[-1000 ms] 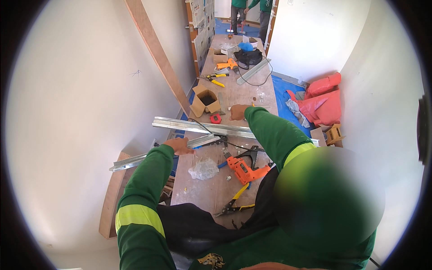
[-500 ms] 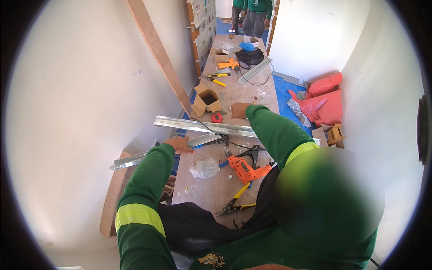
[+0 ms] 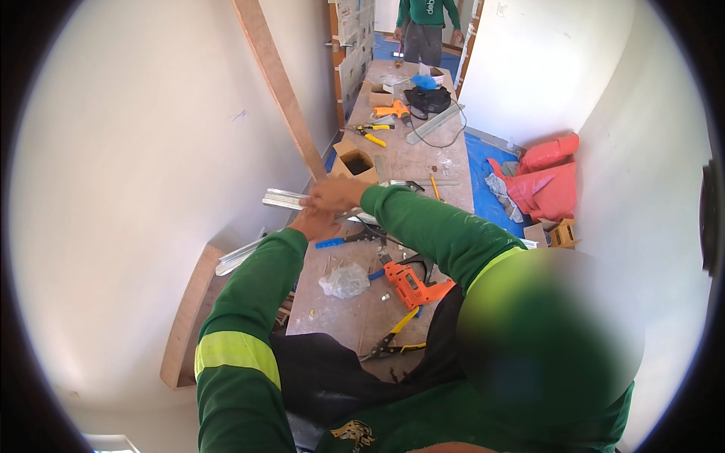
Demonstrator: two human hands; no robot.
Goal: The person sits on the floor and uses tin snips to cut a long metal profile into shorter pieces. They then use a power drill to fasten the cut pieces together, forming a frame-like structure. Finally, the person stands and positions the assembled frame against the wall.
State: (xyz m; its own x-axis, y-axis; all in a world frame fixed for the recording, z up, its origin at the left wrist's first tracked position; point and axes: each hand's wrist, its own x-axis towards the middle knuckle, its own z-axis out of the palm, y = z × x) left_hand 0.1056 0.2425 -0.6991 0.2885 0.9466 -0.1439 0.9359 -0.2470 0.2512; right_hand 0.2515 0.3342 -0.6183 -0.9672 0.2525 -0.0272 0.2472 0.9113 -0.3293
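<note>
My left hand (image 3: pixel 316 224) is closed on a metal channel (image 3: pixel 239 258) that slants down past the table's left edge. Right above it, my right hand (image 3: pixel 336 194) is closed, its fingers bent down close to the left hand's; what it holds, if anything, is hidden. Behind both hands lies another metal channel (image 3: pixel 282 198), largely covered by my hands and right sleeve. Just below them rest snips with blue handles (image 3: pixel 330 243). An open cardboard box (image 3: pixel 355 161) stands beyond my right hand. On the right, a yellow pencil (image 3: pixel 435 187) lies past my sleeve.
An orange drill (image 3: pixel 411 285), clear plastic (image 3: pixel 345 281) and yellow-handled snips (image 3: pixel 400 326) lie nearest me. Farther along the table are another drill (image 3: pixel 393 110), pliers (image 3: pixel 371 134) and a black bag (image 3: pixel 427 100). A wooden board (image 3: pixel 279 87) leans left. Someone (image 3: pixel 424 30) stands at the far end.
My right hand has moved left and nearer, up against my left hand. The red tape measure is out of sight now, and the pencil has come into view. The slanted channel has shifted right.
</note>
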